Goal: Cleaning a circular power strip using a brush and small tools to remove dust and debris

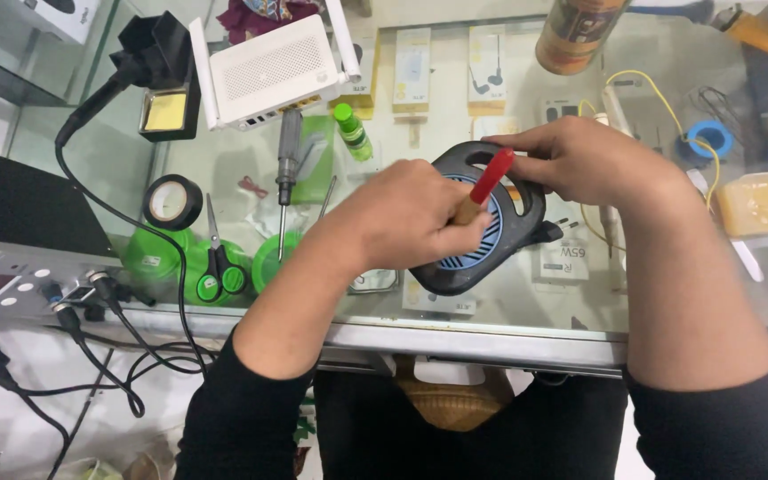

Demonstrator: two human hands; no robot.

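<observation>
My left hand point(406, 218) is closed around a brush with a wooden shaft and red end point(489, 180), held over the blue grille of a dark oval fan-like device point(526, 227). My right hand point(584, 160) grips the device's upper rim from the right. The device rests tilted on the glass counter point(224, 169), with a black plug part sticking out at its right side. The brush's bristles are hidden behind my left hand.
On the counter lie a white router point(273, 71), a screwdriver point(287, 164), a small green bottle point(351, 132), black tape roll point(172, 202), green-handled scissors point(216, 258), a soldering stand with sponge point(167, 84), a yellow wire point(660, 98) and a grey station point(20, 280) with cables at left.
</observation>
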